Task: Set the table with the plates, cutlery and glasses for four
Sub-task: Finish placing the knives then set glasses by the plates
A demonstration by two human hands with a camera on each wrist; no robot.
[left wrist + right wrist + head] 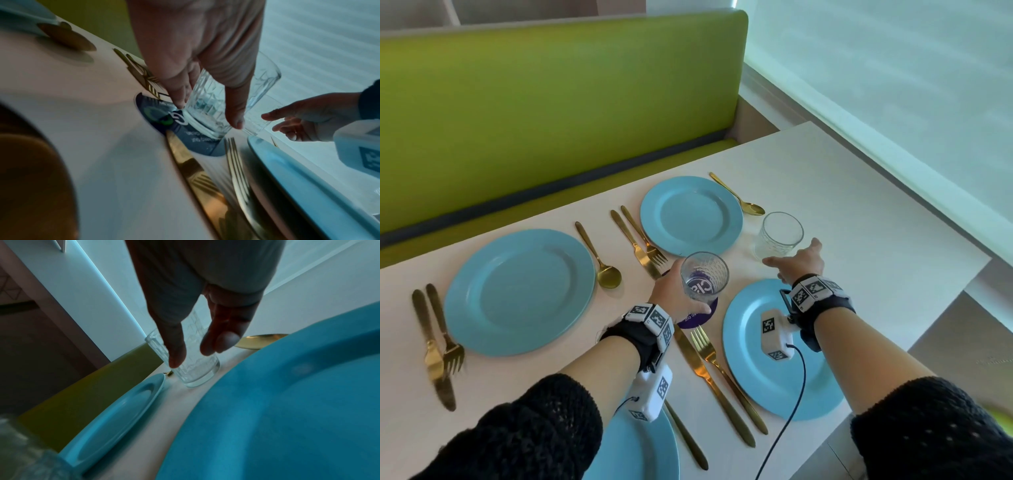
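Observation:
My left hand grips a clear ribbed glass around its sides, its base at a purple coaster in the middle of the table. In the left wrist view the glass sits low over the coaster. My right hand reaches to a second glass standing beside the far right plate. In the right wrist view, straight fingers and the thumb flank that glass without closing on it. Blue plates lie at the far left, near right and near edge.
Gold knives, forks and spoons lie beside the plates: a pair at far left, a spoon, a pair, a spoon, a knife and fork. A green bench runs behind. The table edge is at right.

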